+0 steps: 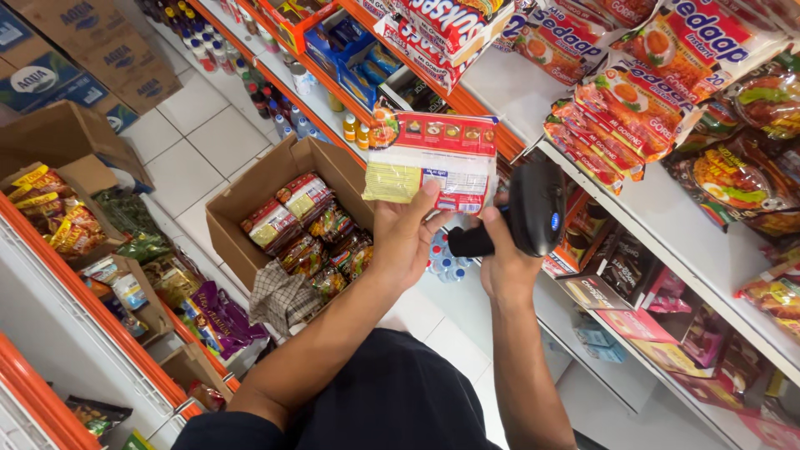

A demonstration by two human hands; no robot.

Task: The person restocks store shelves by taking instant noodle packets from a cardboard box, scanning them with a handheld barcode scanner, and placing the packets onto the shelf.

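Left hand (406, 237) clamped on a noodle packet (431, 160), thumb on the near face, fingers behind, gripping the lower edge so the printed back faces the camera. Packet held up in mid-air, above the cardboard box (250, 196) on the floor and just beside the white shelf (667, 208). Right hand (500, 258) closed around the grip of a black handheld scanner (533, 208), scanner head near the packet's lower right corner; touching or just apart, cannot tell. Hands close together, not touching each other as far as visible. Handling judgement: packet looks light, thin crinkly plastic film, fairly slippery, with a brittle noodle block inside that would crack if squeezed hard. Best hold is a light pinch at the edge or seam, as now, keeping the flat face uncovered; avoid pressing the middle. Film bends a bit, so support from behind with fingers helps keep it flat. Scanner looks rigid, moderate weight, full-hand grip on the handle suits it. Box on the floor is open, holds more packets in mixed colours, with a checked cloth (279, 296) at its near corner. Shelf to the right carries stacks of similar red and orange packets (633, 100). Bottles (258, 92) line the far lower shelf. Tiled floor (200, 142) between the racks.
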